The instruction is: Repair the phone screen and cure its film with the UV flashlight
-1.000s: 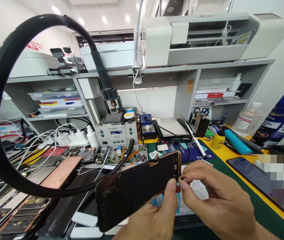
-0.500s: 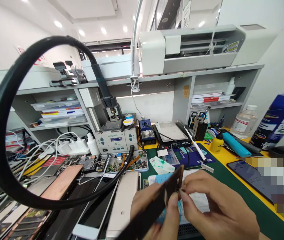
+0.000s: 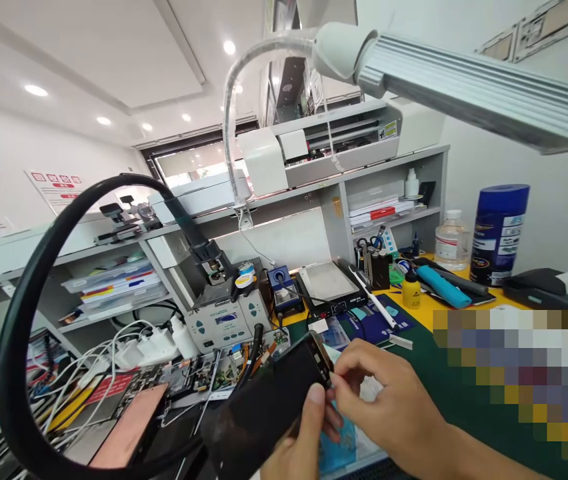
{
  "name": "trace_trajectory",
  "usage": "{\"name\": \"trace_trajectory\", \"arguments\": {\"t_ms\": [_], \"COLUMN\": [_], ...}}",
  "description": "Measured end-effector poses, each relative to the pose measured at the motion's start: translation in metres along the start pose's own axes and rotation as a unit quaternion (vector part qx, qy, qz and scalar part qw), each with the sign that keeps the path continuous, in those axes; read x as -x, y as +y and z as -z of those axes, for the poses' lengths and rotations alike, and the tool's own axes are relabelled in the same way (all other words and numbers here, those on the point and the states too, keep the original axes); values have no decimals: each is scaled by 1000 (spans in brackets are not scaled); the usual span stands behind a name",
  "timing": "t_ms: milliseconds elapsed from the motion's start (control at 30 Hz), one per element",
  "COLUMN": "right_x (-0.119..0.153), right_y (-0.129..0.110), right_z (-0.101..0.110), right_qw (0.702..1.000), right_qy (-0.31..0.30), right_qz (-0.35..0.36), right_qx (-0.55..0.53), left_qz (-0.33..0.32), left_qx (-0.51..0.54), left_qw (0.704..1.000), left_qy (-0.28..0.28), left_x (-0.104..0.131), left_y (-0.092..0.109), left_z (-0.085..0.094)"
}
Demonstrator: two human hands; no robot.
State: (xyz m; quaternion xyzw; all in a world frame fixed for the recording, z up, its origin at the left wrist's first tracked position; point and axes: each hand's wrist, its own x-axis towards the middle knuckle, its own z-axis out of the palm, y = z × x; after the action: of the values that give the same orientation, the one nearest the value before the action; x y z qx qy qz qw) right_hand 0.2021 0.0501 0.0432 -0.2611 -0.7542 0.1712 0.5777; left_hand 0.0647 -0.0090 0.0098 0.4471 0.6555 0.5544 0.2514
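A dark, flat phone screen panel (image 3: 264, 407) is held tilted above the bench, with small parts along its upper right edge. My left hand (image 3: 307, 433) grips its right side, the thumb lying on the dark face and the fingers behind it. My right hand (image 3: 389, 400) touches that upper edge, thumb and index finger pinched together; whatever lies between the fingertips is too small to name. Under the hands lies a blue sheet (image 3: 339, 443) on the green mat (image 3: 427, 360).
A thick black hose (image 3: 7, 347) loops across the left, over phones and cables. Behind are a grey rework station (image 3: 224, 320), a heating plate (image 3: 327, 283) and a yellow bottle (image 3: 411, 292). A lamp (image 3: 479, 87) hangs above; a blue can (image 3: 500, 233) stands right.
The view has tilted up and swung right, bringing the lamp into sight. The panel has turned so that more of its dark face shows. Both hands remain at it.
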Motion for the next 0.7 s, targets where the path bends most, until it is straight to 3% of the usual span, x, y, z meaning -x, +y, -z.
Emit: {"name": "trace_trajectory", "arguments": {"t_ms": [100,200,267,367,600,700], "right_x": [-4,-6,-7,-6,-3,-7], "right_y": [1,1,0,1,7,9], "right_z": [2,5,7,10,13,16], "right_qw": [999,998,997,995,971,954], "right_qy": [-10,-22,-28,-32,-65,-76], "right_qz": [-49,-50,-33,-21,-149,-184], "right_qx": [-5,-31,-57,-96,-175,-225], "left_qz": [-57,-227,-346,-463,-638,-674], "left_qx": [8,-30,-63,-93,-239,-238], "left_qw": [997,971,936,882,730,698], "left_qy": [-58,-63,-22,8,50,48], "left_x": [-10,-17,-19,-21,-34,-34], "left_y": [-7,-13,-16,-19,-9,-2], "left_z": [3,11,16,25,47,50]}}
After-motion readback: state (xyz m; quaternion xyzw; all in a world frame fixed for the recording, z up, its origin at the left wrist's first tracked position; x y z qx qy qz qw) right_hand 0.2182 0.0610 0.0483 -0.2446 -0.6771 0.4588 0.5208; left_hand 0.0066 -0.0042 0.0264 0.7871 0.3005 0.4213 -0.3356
